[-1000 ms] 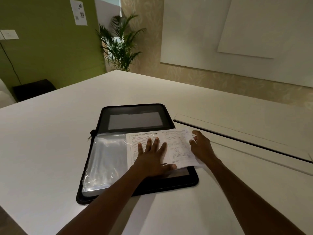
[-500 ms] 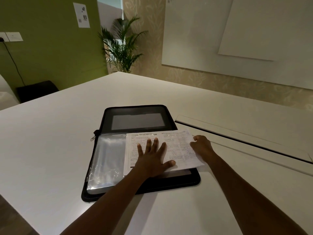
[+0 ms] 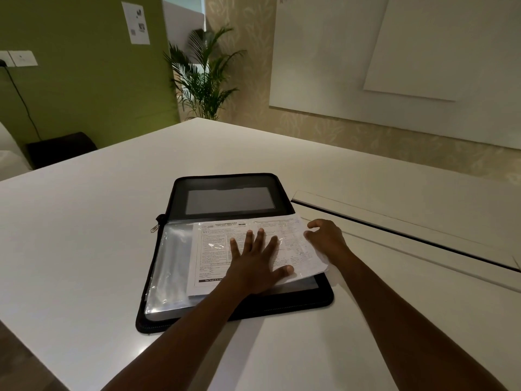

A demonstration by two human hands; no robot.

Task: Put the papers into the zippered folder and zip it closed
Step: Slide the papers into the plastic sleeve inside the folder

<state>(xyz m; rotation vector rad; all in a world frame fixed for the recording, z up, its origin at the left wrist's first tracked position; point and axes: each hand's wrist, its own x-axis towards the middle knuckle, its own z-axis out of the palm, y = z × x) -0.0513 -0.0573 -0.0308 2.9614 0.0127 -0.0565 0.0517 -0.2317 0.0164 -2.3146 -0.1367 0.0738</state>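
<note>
Papers [image 3: 253, 249] under flat left grip [image 3: 253, 266] on white table [image 3: 84, 249]; right grip [image 3: 324, 238] loosely open; palm [image 3: 203, 74] behind.

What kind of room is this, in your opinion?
Probably an office meeting room: a large white table with a cable slot, a big whiteboard on the wall, and a potted palm in the corner.

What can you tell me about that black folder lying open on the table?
The zippered folder is black with a stitched edge, lying open and flat on the white table. Its far half has a grey panel; its near half carries a clear plastic sleeve. A metal zipper pull sits at its left edge. Printed papers lie across it, pressed by the left hand; the right hand touches their right edge.
</note>
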